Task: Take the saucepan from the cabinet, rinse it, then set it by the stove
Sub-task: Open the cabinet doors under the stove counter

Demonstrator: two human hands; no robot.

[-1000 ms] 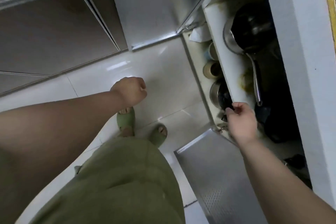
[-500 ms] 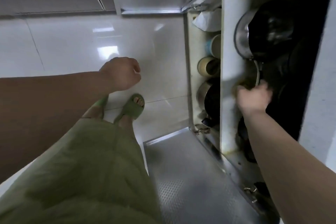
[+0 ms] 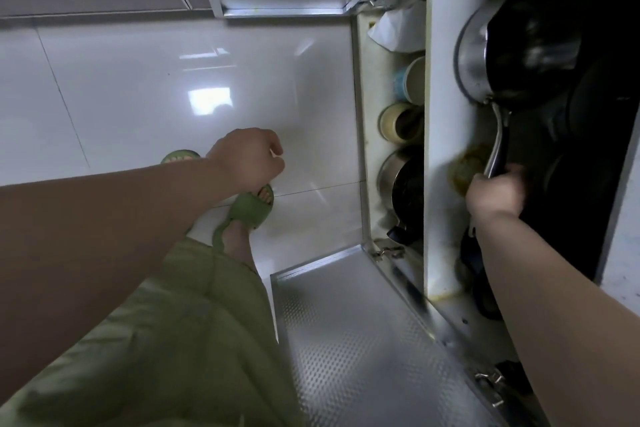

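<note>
Fig.: R hand (image 3: pixel 496 191), fingers wrapped round handle of saucepan (image 3: pixel 512 48), which sat on upper cabinet shelf (image 3: pixel 446 114) at 2 o'clock. L hand (image 3: pixel 250 159), loose empty fist, hung over floor (image 3: pixel 138 97).

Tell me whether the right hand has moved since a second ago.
Yes. The right hand has gone from the white shelf's front edge deeper into the cabinet, and is now closed on the saucepan's handle.

Single head view, steep downward, close over open cabinet (image 3: pixel 446 114) and floor (image 3: pixel 173 97).
</note>
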